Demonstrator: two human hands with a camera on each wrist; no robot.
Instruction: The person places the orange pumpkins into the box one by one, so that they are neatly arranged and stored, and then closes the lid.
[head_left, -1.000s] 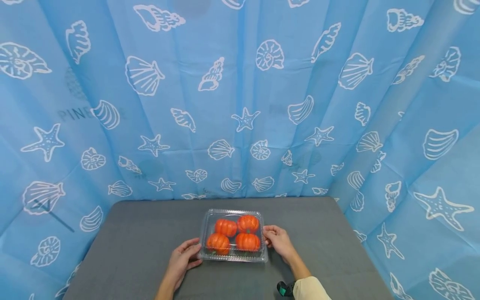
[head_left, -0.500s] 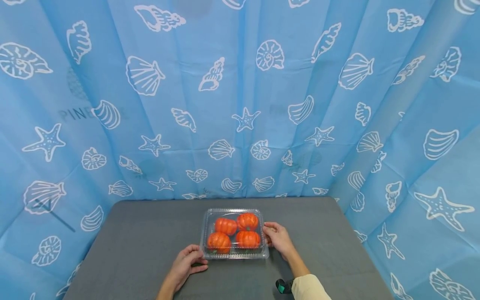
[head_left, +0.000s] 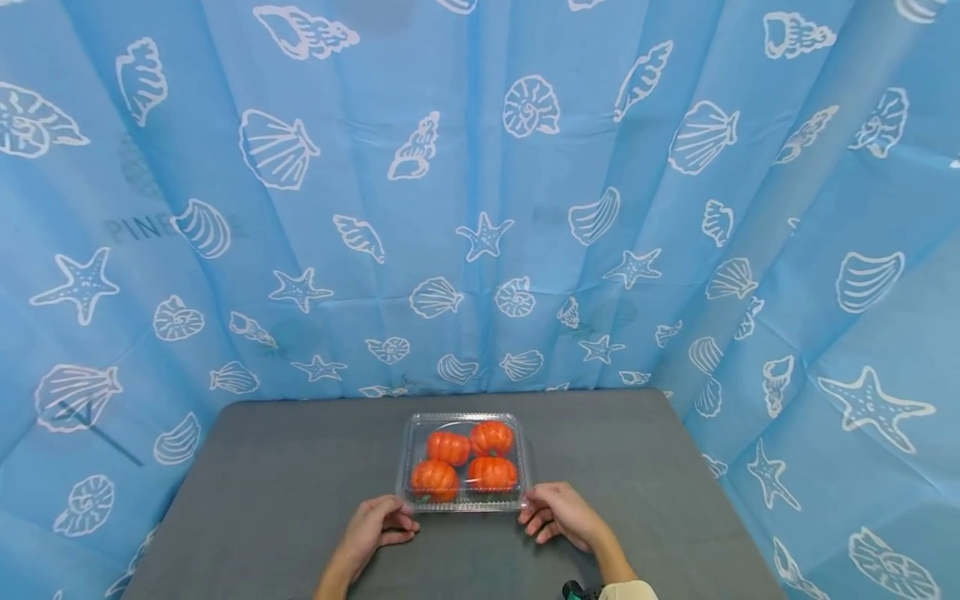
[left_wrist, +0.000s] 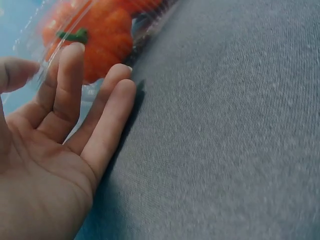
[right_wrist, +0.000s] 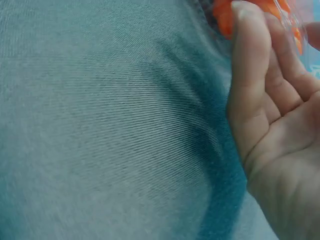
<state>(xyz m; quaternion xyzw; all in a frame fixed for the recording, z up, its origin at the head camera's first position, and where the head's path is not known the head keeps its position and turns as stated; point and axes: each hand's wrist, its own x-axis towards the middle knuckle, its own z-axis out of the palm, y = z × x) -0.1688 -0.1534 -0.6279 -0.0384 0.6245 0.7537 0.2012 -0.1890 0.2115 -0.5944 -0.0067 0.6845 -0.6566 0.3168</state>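
Note:
A clear plastic clamshell container [head_left: 468, 506] with a ridged rim lies on the grey table, its lid down. Inside are several small orange pumpkins [head_left: 435, 480], one showing a green stem [left_wrist: 74, 36] in the left wrist view. My left hand [head_left: 369, 532] pinches the rim at the front left corner between thumb and forefinger, the other fingers loosely bent below. At the front right corner, my right hand [head_left: 567, 518] pinches the rim the same way. In the right wrist view its fingers cover part of the container edge.
The grey cloth-covered table [head_left: 300, 467] has rounded back corners. Behind it and along both sides hangs a blue curtain [head_left: 480, 317] with white seashells and starfish. A dark band [head_left: 577, 590] sits on the right wrist by a cream sleeve [head_left: 628, 591].
My right hand has slid from the container's right side to its front right corner. The left hand has shifted from the left side to the front left corner. The head view has turned slightly.

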